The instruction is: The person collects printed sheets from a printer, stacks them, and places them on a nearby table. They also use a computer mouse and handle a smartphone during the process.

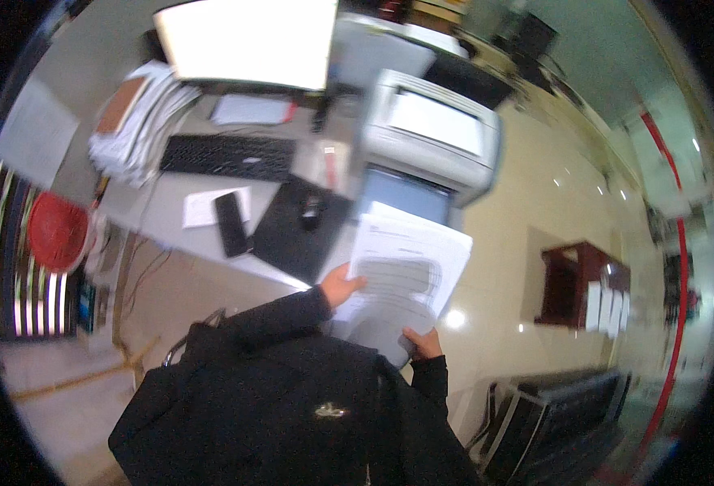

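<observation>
My left hand [340, 285] grips the left edge of a stack of printed paper sheets [412, 243], its thumb on top. At the lower right corner, my right hand [424, 343] pinches the same sheets, with its fingers partly hidden beneath them. The sheets bear printed lines, and a shadow falls across them. Just beyond their far edge is a grey-white printer [433, 133] with paper [436, 123] on its top and a bluish tray at its front. A black mouse pad [290, 234] carrying a computer mouse [311, 212] lies left of the sheets.
On the desk are a black keyboard [229, 155], a smartphone [230, 225] partly over a white paper, a tall pile of papers [144, 127] and a bright monitor [250, 39]. A red bin [58, 232] stands left. Dark chairs [557, 419] and a reddish-brown cabinet [567, 285] are on the right.
</observation>
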`<state>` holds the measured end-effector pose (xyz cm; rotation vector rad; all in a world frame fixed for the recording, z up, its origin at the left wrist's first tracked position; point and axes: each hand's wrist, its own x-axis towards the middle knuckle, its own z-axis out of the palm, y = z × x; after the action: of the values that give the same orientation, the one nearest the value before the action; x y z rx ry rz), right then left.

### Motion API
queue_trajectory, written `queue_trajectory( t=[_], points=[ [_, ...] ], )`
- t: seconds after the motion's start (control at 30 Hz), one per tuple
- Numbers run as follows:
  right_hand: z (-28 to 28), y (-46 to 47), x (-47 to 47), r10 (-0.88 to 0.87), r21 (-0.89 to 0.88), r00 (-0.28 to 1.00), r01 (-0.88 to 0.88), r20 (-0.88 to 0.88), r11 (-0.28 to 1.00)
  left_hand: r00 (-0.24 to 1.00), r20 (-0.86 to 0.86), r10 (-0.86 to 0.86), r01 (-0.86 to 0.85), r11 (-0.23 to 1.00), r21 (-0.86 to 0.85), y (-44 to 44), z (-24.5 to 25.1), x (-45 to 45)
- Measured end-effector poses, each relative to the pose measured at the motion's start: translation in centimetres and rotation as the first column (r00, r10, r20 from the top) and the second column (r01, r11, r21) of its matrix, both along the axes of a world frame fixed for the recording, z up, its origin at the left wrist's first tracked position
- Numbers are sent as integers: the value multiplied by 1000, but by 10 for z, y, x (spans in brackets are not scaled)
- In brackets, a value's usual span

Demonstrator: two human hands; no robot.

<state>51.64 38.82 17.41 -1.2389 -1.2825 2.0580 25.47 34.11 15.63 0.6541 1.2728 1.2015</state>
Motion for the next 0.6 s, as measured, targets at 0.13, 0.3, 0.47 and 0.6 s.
queue_trajectory(
  t=[0.13,0.3,0.47,0.6],
  points=[
    [-34,-25,-36,-99,-64,994,102,53,993,981,-68,183,-180,983,48,-45,-19,-42],
    [-65,-20,-37,-170,27,966,167,195,986,522,-627,579,-631,757,174,-95,-17,-119],
    [-60,-31,-35,-250,127,968,245,24,961,176,-951,254,-781,624,22,-112,-1,-193],
    [-56,-45,-29,-272,181,901,221,338,958,269,-963,-26,-753,618,-227,-77,-7,-196]
  ],
)
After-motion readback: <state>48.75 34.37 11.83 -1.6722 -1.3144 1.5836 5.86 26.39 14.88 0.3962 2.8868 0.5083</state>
